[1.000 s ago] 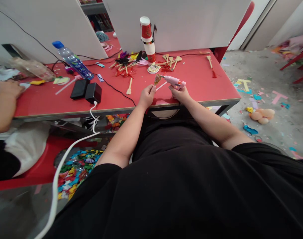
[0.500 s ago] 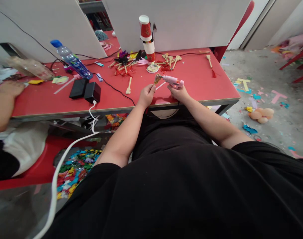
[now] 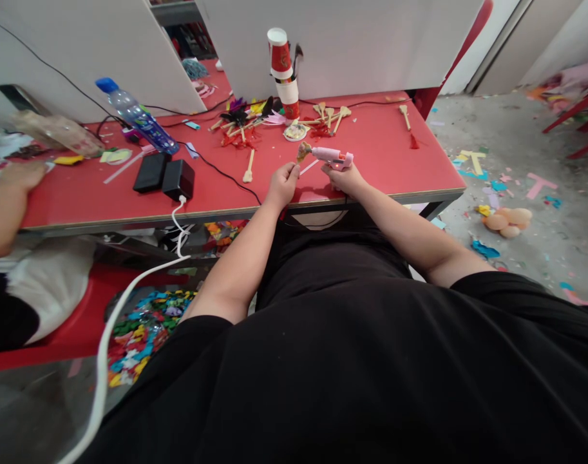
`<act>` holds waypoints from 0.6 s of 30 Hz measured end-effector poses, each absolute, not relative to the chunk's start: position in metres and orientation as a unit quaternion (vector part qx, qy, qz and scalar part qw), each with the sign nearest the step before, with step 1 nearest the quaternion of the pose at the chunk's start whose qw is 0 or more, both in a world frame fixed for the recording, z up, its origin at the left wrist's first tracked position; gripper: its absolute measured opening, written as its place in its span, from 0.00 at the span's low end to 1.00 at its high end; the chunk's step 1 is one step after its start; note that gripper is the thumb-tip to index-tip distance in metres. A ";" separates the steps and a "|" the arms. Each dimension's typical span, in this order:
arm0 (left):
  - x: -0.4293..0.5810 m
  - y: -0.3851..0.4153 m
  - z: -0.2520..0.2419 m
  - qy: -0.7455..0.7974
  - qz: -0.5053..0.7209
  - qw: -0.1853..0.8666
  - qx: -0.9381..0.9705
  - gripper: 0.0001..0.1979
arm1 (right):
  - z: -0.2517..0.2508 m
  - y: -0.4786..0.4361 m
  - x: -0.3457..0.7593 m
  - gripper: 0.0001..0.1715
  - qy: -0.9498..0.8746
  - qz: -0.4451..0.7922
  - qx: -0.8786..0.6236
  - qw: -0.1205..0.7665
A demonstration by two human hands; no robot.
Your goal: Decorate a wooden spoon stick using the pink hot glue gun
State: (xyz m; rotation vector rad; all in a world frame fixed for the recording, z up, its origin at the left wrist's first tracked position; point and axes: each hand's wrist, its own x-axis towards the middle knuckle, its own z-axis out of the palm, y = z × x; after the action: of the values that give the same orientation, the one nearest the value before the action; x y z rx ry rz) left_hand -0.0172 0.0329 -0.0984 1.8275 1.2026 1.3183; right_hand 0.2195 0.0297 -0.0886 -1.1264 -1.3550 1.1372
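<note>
My left hand (image 3: 282, 185) is closed near the table's front edge. Pinched in its fingers is a small wooden stick with a wide, brownish-gold head (image 3: 303, 152), its lower part hidden by the fingers. My right hand (image 3: 346, 180) is wrapped round the handle of a pink hot glue gun (image 3: 328, 154) with a small glowing light. The gun's nozzle points left and is at or very near the stick's head; I cannot tell whether they touch. Beyond them lies a small round dish (image 3: 295, 132) with bits on it. A pale wooden stick (image 3: 248, 167) lies to the left.
Stacked red-and-white paper cups (image 3: 288, 93) stand at the back beside feathered sticks (image 3: 240, 122). One tasselled stick (image 3: 406, 119) lies right. Left are a bottle (image 3: 143, 119), a black adapter (image 3: 178, 179) with white cable, and another person's hand (image 3: 26, 175). Paper scraps litter the floor.
Hardly anything differs. The whole view has shifted slightly, and both hands keep their hold, with the glue gun's nozzle still by the stick's head.
</note>
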 end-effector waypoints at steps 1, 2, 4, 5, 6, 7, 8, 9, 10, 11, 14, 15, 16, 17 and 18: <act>-0.017 0.033 -0.098 0.450 0.495 0.292 0.684 0.32 | -0.088 0.029 0.219 0.23 -0.565 0.467 -0.464 0.498; -0.017 0.032 -0.098 0.448 0.494 0.293 0.685 0.32 | -0.087 0.027 0.220 0.22 -0.570 0.464 -0.461 0.497; -0.017 0.031 -0.098 0.444 0.491 0.293 0.690 0.30 | -0.084 0.023 0.220 0.22 -0.577 0.461 -0.454 0.497; -0.017 0.031 -0.098 0.443 0.489 0.291 0.692 0.30 | -0.083 0.021 0.220 0.22 -0.580 0.460 -0.451 0.498; -0.017 0.030 -0.098 0.443 0.489 0.290 0.694 0.30 | -0.082 0.019 0.220 0.22 -0.582 0.459 -0.448 0.500; -0.017 0.030 -0.097 0.444 0.489 0.289 0.693 0.29 | -0.082 0.018 0.220 0.23 -0.581 0.458 -0.447 0.503; -0.016 0.030 -0.097 0.447 0.489 0.288 0.692 0.29 | -0.082 0.017 0.220 0.23 -0.578 0.456 -0.450 0.506; -0.016 0.030 -0.097 0.449 0.489 0.287 0.691 0.29 | -0.082 0.016 0.220 0.24 -0.572 0.456 -0.455 0.508; -0.016 0.030 -0.096 0.451 0.488 0.287 0.690 0.29 | -0.082 0.016 0.220 0.24 -0.565 0.455 -0.462 0.510; -0.015 0.030 -0.096 0.453 0.486 0.286 0.691 0.30 | -0.083 0.017 0.220 0.25 -0.558 0.455 -0.469 0.512; -0.015 0.030 -0.096 0.453 0.483 0.281 0.694 0.30 | -0.086 0.019 0.220 0.29 -0.556 0.451 -0.475 0.512; -0.015 0.030 -0.095 0.453 0.483 0.280 0.695 0.30 | -0.087 0.019 0.221 0.30 -0.558 0.447 -0.475 0.513; -0.015 0.029 -0.095 0.451 0.482 0.280 0.697 0.30 | -0.088 0.020 0.221 0.31 -0.561 0.443 -0.474 0.514; -0.015 0.029 -0.095 0.451 0.480 0.280 0.698 0.31 | -0.089 0.020 0.222 0.31 -0.563 0.439 -0.473 0.516; -0.015 0.028 -0.094 0.450 0.478 0.282 0.700 0.31 | -0.089 0.020 0.222 0.31 -0.565 0.435 -0.473 0.518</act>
State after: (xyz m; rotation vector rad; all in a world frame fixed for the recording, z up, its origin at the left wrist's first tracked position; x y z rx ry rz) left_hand -0.0147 0.0280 -0.0944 1.8754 1.2056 1.2800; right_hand 0.2218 0.0197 -0.0891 -1.1341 -1.3555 1.0430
